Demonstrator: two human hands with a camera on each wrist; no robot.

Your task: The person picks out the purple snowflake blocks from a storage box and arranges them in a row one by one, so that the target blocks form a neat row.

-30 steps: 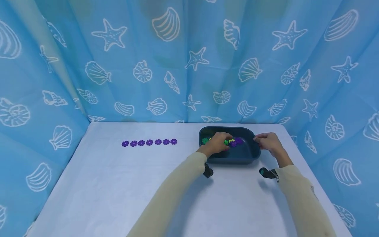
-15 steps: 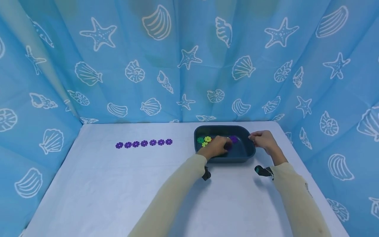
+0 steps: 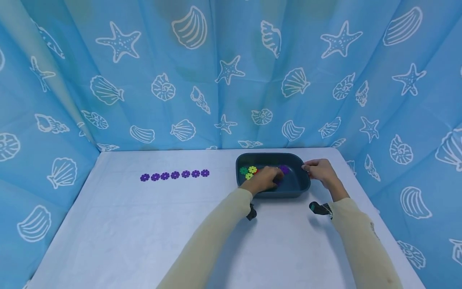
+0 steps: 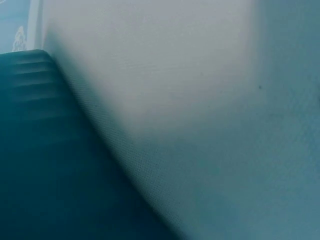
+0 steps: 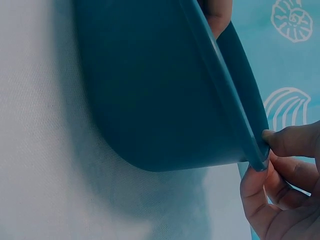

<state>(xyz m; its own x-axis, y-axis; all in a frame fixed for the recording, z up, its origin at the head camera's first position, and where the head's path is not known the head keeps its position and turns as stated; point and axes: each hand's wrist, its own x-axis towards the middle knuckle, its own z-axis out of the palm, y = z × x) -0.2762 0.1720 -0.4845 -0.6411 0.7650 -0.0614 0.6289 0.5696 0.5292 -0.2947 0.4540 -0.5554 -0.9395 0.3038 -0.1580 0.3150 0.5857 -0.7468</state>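
A dark blue-grey plastic basin (image 3: 301,184) sits near the back right of the table. My right hand (image 3: 321,172) pinches its right rim; the right wrist view shows the thumb (image 5: 290,141) inside the rim and fingertips under it. My left hand (image 3: 265,179) is down inside the basin, over small flower-shaped discs, its fingertips mostly hidden. Around it lie a green disc (image 3: 244,170), yellow discs (image 3: 252,169), a bit of red and purple discs (image 3: 284,169). Whether it pinches one cannot be seen. The left wrist view shows only the basin's outer wall (image 4: 60,150) and cloth.
A row of several purple flower discs (image 3: 175,175) lies on the white tablecloth (image 3: 119,224) left of the basin. A blue curtain (image 3: 231,100) with shell and starfish prints closes off the back and sides. Dark wrist cameras (image 3: 319,208) hang below both sleeves.
The head view has shifted slightly. My left hand has dipped lower among the discs, uncovering yellow ones at the basin's left. My right hand keeps its hold on the rim.
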